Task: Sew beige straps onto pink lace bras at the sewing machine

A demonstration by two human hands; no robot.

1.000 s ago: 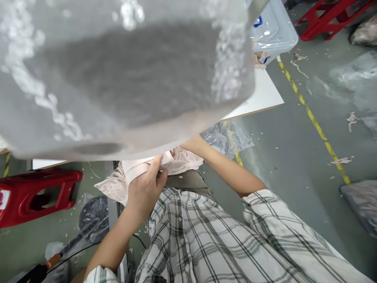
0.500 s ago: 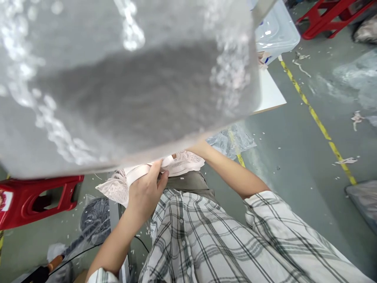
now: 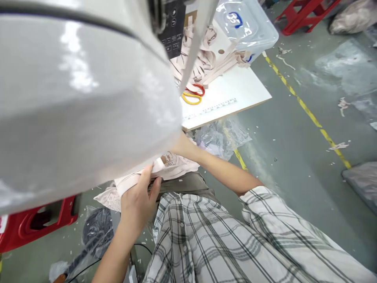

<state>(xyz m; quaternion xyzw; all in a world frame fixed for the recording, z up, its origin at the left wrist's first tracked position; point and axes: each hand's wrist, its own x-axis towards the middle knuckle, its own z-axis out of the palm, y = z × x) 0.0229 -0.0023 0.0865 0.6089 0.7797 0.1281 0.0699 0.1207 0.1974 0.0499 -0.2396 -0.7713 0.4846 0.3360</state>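
Note:
Pale pink lace fabric (image 3: 181, 167) with a smooth band lies under the front of a large white machine (image 3: 97, 129), which fills the upper left. My left hand (image 3: 137, 200) grips the band end of the lace fabric, index finger along it and thumb a little apart. Beyond the fabric, my right hand (image 3: 180, 144) reaches in beneath the machine's edge. Its fingers are hidden behind the machine, so its hold cannot be seen.
On the white tabletop (image 3: 218, 98) lie red-and-yellow-handled scissors (image 3: 193, 96) and a heap of pale strips (image 3: 194, 59). A clear plastic bin (image 3: 250, 27) stands behind. Red stools (image 3: 38, 224) flank the area. Plastic bags (image 3: 222, 137) lie on the floor.
My view has shifted, so the machine sits further left and the tabletop with scissors and strips now shows. Both hands stay at the lace fabric, with little visible movement.

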